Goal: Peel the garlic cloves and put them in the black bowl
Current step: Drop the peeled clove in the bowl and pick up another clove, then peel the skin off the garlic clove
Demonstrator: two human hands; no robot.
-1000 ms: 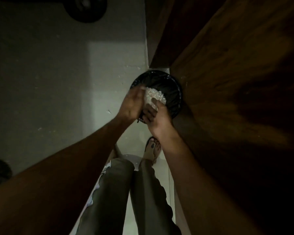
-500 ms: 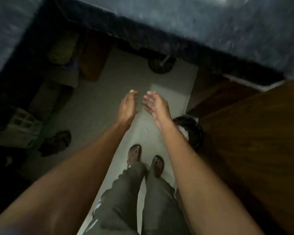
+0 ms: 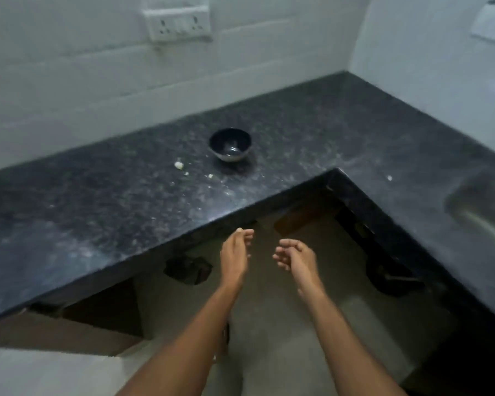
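Hands empty before dark speckled stone worktop (image 3: 126, 201) edge: left hand (image 3: 235, 254) fingers straight, right hand (image 3: 296, 258) loosely curled. Small black round bowl (image 3: 230, 144) on worktop, well beyond hands; pale garlic bit (image 3: 179, 164) left of bowl.

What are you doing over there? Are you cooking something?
A person stands at a dark stone counter with both arms stretched out in front. The left hand and the right hand hang in the air below the counter's edge, and neither shows a grip on anything. A black bowl sits on the counter near the wall, and I can't see any garlic in it. A small pale piece and a few crumbs lie beside it. A steel sink is off to the right.
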